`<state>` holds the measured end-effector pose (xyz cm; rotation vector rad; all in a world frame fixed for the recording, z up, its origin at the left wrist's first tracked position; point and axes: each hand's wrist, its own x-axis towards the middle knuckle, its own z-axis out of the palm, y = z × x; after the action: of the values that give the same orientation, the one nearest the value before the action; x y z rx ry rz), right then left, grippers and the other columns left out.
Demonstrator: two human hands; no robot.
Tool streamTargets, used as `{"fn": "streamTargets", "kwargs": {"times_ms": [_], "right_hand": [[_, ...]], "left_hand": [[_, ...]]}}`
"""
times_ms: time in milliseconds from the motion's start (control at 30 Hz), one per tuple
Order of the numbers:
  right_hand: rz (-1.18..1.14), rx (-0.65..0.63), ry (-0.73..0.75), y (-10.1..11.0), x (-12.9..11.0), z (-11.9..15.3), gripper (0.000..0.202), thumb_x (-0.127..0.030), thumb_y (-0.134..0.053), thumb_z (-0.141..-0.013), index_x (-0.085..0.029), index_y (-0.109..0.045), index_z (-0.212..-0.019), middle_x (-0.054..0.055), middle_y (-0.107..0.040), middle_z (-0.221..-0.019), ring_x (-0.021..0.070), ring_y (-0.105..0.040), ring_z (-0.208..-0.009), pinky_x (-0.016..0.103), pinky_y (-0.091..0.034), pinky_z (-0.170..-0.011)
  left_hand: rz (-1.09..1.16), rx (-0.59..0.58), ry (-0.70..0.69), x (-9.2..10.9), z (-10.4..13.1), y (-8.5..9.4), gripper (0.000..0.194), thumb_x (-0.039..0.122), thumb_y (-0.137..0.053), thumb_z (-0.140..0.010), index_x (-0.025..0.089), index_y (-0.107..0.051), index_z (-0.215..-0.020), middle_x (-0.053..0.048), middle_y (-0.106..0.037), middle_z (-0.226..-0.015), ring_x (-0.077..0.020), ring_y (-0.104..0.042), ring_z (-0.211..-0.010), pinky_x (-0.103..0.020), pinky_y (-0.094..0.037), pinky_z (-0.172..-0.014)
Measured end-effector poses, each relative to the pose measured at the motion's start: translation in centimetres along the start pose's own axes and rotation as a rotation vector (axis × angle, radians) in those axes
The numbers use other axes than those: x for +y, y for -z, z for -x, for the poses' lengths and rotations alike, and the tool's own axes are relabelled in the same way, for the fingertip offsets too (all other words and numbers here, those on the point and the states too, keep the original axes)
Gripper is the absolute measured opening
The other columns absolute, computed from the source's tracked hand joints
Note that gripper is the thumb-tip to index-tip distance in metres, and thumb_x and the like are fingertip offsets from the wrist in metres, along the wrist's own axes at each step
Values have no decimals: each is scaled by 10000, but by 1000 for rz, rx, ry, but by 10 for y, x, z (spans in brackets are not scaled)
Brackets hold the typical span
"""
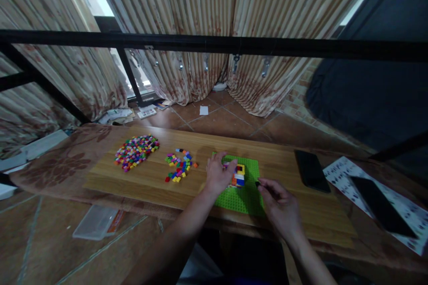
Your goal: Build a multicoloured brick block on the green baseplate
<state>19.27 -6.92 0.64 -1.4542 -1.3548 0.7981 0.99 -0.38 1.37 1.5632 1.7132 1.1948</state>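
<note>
A green studded baseplate [245, 202] lies on the wooden board in front of me. On it stands a small build of toy bricks [239, 176], with yellow, white, blue and orange showing. My left hand [219, 173] is over the left part of the plate, fingers apart, its thumb close to the build; it hides the build's left side, and whether it touches the bricks is unclear. At the plate's right edge, my right hand [279, 198] pinches a small black brick [257, 183] between thumb and fingertip.
Left of the plate lie a loose group of bricks [180, 167] and a larger mixed pile [137, 151]. A black phone [311, 170] rests at the board's right, near a printed sheet [344, 173] with another dark device [383, 205]. A black rail [214, 43] crosses beyond the board.
</note>
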Motion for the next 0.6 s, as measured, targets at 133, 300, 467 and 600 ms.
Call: {"fn": "streamTargets", "kwargs": {"times_ms": [133, 300, 467, 600], "right_hand": [[-30, -4, -46, -6, -4, 3, 307, -430, -639, -791, -201, -698, -987, 77, -708, -987, 219, -652, -914, 388, -509, -843], [-74, -66, -5, -35, -20, 12, 281, -400, -617, -814, -212, -691, -1009, 62, -698, -988, 197, -644, -901, 364, -504, -847], [19, -178, 88, -56, -37, 23, 240, -359, -569, -848, -238, -699, -1009, 46, -678, -967, 175, -633, -852, 322, -505, -789], [58, -237, 123, -52, -40, 23, 250, -355, -582, -846, -251, -693, -1044, 40, -662, -973, 172, -626, -860, 313, -503, -788]], "left_hand": [[252, 56, 28, -3, 16, 22, 319, 356, -578, -840, 147, -628, -1075, -100, -670, -1001, -213, -629, -917, -359, -498, -835], [671, -189, 184, -1, 59, 27, 266, 374, -618, -824, 172, -651, -995, -44, -683, -889, -162, -626, -787, -292, -500, -754], [933, -290, 355, -2, 74, 25, 268, 391, -694, -765, 139, -695, -857, -36, -672, -800, -140, -596, -746, -262, -474, -734], [1053, -355, 473, -6, 71, 32, 295, 404, -742, -727, 122, -709, -808, -22, -645, -725, -103, -557, -668, -238, -453, -691]]}}
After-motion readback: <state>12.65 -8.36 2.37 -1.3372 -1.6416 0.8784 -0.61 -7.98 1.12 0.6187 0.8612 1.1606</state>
